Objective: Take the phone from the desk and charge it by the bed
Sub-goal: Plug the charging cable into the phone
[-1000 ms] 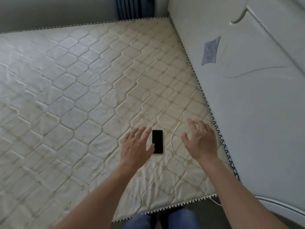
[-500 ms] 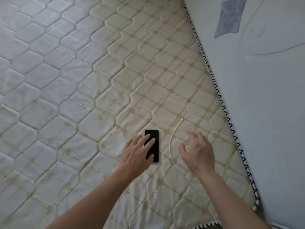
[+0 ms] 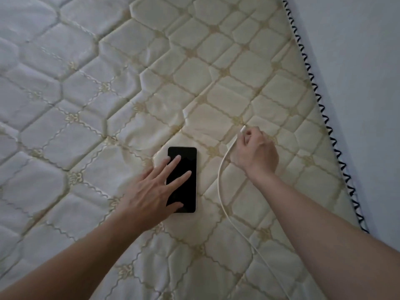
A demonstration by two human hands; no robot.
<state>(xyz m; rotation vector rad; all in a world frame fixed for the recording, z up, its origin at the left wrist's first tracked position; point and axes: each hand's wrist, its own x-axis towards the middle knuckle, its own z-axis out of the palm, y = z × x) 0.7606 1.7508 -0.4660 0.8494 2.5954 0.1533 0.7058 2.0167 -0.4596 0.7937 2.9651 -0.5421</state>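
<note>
The phone [image 3: 182,179] lies flat on the mattress [image 3: 216,87], screen up and dark, its long side running away from me, a thin pale rim showing along its right and bottom edges. My left hand [image 3: 149,195] is spread over its left half, fingers [image 3: 173,164] apart and laid across the glass, the thumb reaching the lower corner; the hand rests on the phone rather than gripping it. Just to the right of the phone a white cable [image 3: 220,187] curves up the mattress, apart from the phone and not plugged into it. My right hand [image 3: 256,151] is closed around the far end of that cable, with the small white plug [image 3: 242,128] sticking out past my pinched thumb and forefinger. From my hand the cable bends back toward me, passes under my right forearm and runs off the bottom of the view. The mattress is bare, cream-coloured and quilted, stitched in a pattern of diamonds and larger octagons with small gold flourishes at the crossings, and it looks paler and greyer on the left. Its right side ends in a black-and-white zigzag edging [image 3: 324,118]. Beyond that edging stands a plain pale grey wall [image 3: 357,61].
</note>
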